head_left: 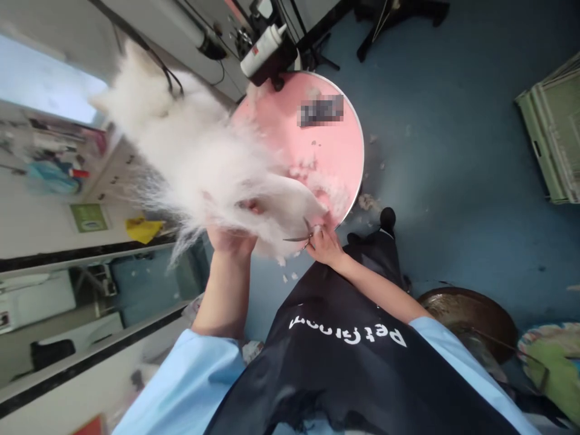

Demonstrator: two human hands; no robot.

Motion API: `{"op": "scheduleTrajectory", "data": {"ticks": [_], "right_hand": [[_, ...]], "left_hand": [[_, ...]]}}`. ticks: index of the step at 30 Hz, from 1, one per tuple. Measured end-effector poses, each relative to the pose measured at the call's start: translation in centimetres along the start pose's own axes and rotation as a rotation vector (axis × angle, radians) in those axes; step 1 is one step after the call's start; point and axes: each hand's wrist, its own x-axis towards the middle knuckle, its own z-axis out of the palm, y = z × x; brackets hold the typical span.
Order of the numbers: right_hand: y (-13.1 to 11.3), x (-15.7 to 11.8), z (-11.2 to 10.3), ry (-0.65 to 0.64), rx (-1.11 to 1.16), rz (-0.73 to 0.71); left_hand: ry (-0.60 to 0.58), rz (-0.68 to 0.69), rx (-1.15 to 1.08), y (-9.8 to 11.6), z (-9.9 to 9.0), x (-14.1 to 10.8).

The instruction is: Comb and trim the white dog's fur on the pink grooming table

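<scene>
A fluffy white dog (190, 157) stands on a round pink grooming table (338, 145), its rear toward me. My left hand (232, 238) is closed at the base of its long-haired tail (174, 208), and the fingers are partly buried in the fur. In my right hand (325, 246) is a pair of scissors (296, 239). Their blades are parted and lie beside the trimmed fur of a hind leg (294, 205), near the table's front edge. Whether the blades touch the fur I cannot tell.
Fur clippings (333, 187) lie on the table, with more on the blue floor (444, 145). A white squeeze bottle (263, 51) sits in a black holder at the table's far edge. Dark grooming loop (170, 75) hangs by the dog's neck. A brown basin (471, 314) stands at right.
</scene>
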Motion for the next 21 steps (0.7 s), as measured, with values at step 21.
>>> {"op": "scheduleTrajectory", "data": {"ticks": [21], "right_hand": [[0.5,2.2,0.6,0.078,0.042,-0.044]], "left_hand": [[-0.025,0.027,0.035,1.0,-0.3,-0.1]]}}
